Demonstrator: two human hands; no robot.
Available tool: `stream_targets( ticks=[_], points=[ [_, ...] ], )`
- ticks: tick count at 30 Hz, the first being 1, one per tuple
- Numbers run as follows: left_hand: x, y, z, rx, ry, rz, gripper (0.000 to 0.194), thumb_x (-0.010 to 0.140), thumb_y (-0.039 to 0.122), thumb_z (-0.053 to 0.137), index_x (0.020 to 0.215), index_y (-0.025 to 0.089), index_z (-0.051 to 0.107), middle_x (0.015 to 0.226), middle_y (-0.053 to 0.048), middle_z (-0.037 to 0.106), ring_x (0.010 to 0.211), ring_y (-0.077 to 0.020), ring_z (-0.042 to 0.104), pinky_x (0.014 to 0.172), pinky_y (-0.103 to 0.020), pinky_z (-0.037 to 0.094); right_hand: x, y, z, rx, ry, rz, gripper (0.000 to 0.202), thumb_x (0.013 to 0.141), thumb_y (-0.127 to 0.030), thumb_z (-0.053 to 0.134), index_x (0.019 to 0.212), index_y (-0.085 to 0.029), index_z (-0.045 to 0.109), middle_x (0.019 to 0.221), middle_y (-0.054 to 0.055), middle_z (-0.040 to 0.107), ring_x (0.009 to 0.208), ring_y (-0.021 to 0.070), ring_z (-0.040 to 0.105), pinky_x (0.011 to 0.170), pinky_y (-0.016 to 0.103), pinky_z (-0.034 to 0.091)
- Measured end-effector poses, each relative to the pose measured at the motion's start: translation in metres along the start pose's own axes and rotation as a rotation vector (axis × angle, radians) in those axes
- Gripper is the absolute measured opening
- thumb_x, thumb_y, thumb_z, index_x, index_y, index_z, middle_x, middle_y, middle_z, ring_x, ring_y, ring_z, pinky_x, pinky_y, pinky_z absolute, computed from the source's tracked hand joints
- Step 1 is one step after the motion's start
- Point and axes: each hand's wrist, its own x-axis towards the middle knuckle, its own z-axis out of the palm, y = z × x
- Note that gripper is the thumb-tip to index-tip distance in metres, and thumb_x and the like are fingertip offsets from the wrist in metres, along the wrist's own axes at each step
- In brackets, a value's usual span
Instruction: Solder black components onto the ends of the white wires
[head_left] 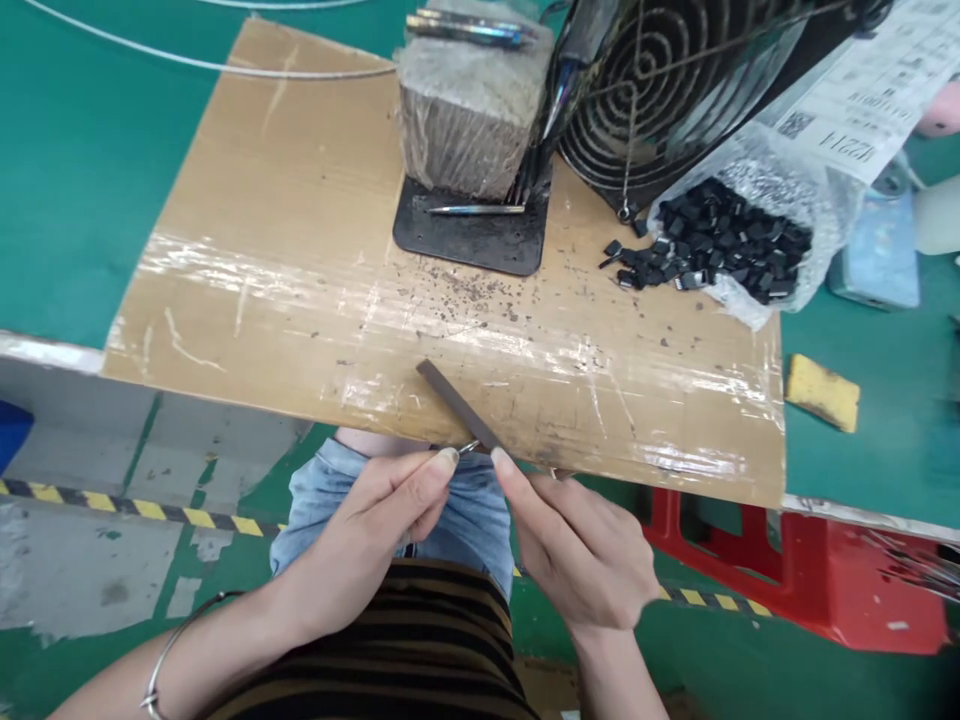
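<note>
My right hand (pixel 581 545) is closed around one end of a dark, narrow flat file (pixel 454 400), which slants up and left over the front edge of the board. Pinched between thumb and fingers of my left hand (pixel 397 505) is a small shiny metal soldering tip (pixel 469 447); its pointed end meets the file's lower side, and the rest of it is hidden in the fingers. Beyond the hands, a similar soldering tip (pixel 476 210) lies on a black base plate (pixel 469 247) below a plastic-wrapped block (pixel 472 120). Dark specks are scattered between.
Plastic-covered cardboard (pixel 247 300) lies on the green table (pixel 67 200). A soldering iron (pixel 581 45) leans beside a black fan (pixel 645 90). Right of it, a plastic bag (pixel 817 225) spills small black parts (pixel 727 235). A yellow sponge (pixel 823 392) and red stool (pixel 817 570) are at right.
</note>
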Motion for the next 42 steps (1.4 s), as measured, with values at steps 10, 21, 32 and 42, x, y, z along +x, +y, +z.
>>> stream_targets(
  ticks=[10, 21, 32, 42],
  points=[
    [0.001, 0.001, -0.002, 0.029, -0.001, 0.006, 0.052, 0.109, 0.042, 0.043, 0.061, 0.025, 0.038, 0.060, 0.004, 0.036, 0.060, -0.0158, 0.033, 0.063, -0.035, 0.029, -0.009, -0.001, -0.012, -0.021, -0.018, 0.003, 0.068, 0.098, 0.005, 0.065, 0.160, -0.023, 0.055, 0.075, -0.001, 0.077, 0.052, 0.0101, 0.061, 0.057, 0.026, 0.050],
    [0.003, -0.001, -0.002, 0.020, 0.010, 0.003, 0.051, 0.108, 0.043, 0.047, 0.061, 0.025, 0.039, 0.060, 0.005, 0.036, 0.059, -0.0155, 0.031, 0.062, -0.034, 0.029, 0.003, -0.008, -0.017, 0.081, 0.051, 0.184, 0.063, 0.095, 0.006, 0.071, 0.148, -0.028, 0.069, 0.074, -0.003, 0.075, 0.056, 0.0104, 0.066, 0.058, 0.024, 0.052],
    [0.005, -0.006, -0.005, -0.098, -0.056, -0.006, 0.055, 0.110, 0.048, 0.044, 0.061, 0.026, 0.032, 0.057, 0.006, 0.030, 0.058, -0.0160, 0.025, 0.062, -0.036, 0.026, 0.004, -0.002, -0.003, -0.059, 0.002, -0.007, 0.070, 0.097, 0.004, 0.070, 0.160, -0.023, 0.055, 0.080, 0.001, 0.080, 0.057, 0.0102, 0.063, 0.060, 0.026, 0.049],
    [0.004, -0.003, -0.002, 0.172, 0.069, 0.117, 0.043, 0.108, 0.030, 0.043, 0.065, 0.026, 0.039, 0.062, 0.005, 0.037, 0.060, -0.0157, 0.033, 0.064, -0.032, 0.034, 0.010, -0.018, -0.013, 0.416, 0.034, 0.462, 0.051, 0.095, 0.001, 0.070, 0.135, -0.029, 0.078, 0.071, -0.004, 0.076, 0.055, 0.0112, 0.070, 0.054, 0.020, 0.059]
  ],
)
